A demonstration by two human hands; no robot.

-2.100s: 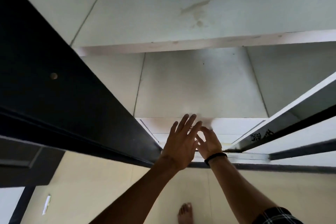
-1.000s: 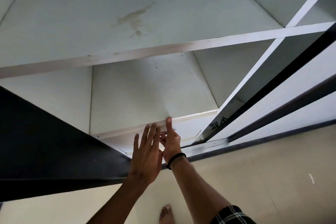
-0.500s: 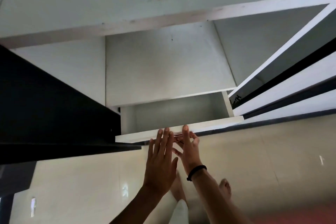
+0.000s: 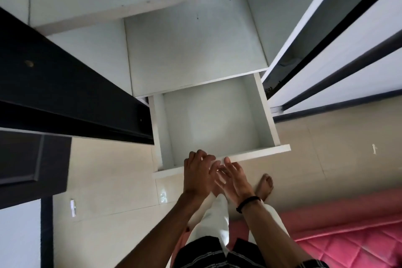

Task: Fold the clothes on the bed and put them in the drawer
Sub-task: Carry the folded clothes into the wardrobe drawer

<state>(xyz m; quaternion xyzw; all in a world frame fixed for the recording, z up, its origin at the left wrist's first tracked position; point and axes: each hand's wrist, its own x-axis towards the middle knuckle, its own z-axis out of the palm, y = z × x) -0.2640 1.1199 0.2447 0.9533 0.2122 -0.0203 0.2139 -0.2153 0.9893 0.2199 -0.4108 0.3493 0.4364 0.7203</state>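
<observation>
Before both hands (image 4: 217, 177) — open drawer (image 4: 219, 119).

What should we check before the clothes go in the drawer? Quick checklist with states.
1. Drawer pulled out of the wardrobe: ok, open wide.
2. Drawer interior free of items: ok, bare bottom visible.
3. Left hand free: ok, fingers loosely curled over the drawer front panel, holding nothing.
4. Right hand free: ok, fingers spread, empty.
5. Folded clothes ready: cannot tell, none in view; only a corner of the pink mattress shows.
6. Black wardrobe door clear of the drawer opening: ok, it stands to the left.
</observation>
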